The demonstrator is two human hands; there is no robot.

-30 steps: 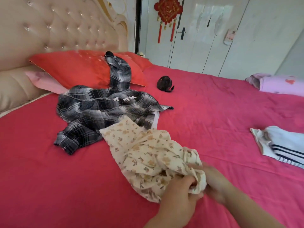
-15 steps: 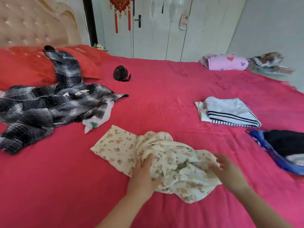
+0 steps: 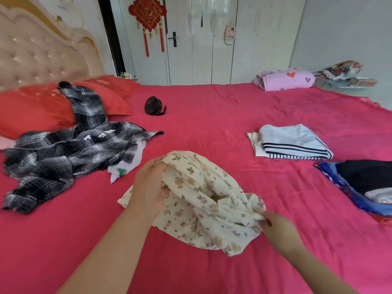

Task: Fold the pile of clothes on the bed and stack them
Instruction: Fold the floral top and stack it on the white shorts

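A crumpled cream garment with a small flower print (image 3: 203,200) lies on the red bed (image 3: 212,128) in front of me. My left hand (image 3: 148,187) grips its upper left part and lifts it a little. My right hand (image 3: 275,228) pinches its right edge near the sheet. A black-and-white plaid garment (image 3: 70,149) lies unfolded at the left, partly on a red pillow (image 3: 36,107), with a white piece (image 3: 123,168) under it. A folded light-blue top with navy stripes (image 3: 292,143) lies at the right.
A blue cloth with dark and pale clothes on it (image 3: 360,183) sits at the right edge. A small black object (image 3: 153,106) lies near the pillows. A pink bundle (image 3: 284,79) rests at the bed's far side, with white wardrobe doors (image 3: 212,39) behind.
My left hand moved up the flowered garment and raised its top part. My right hand slid down to the right edge. The view swung right and a little closer.
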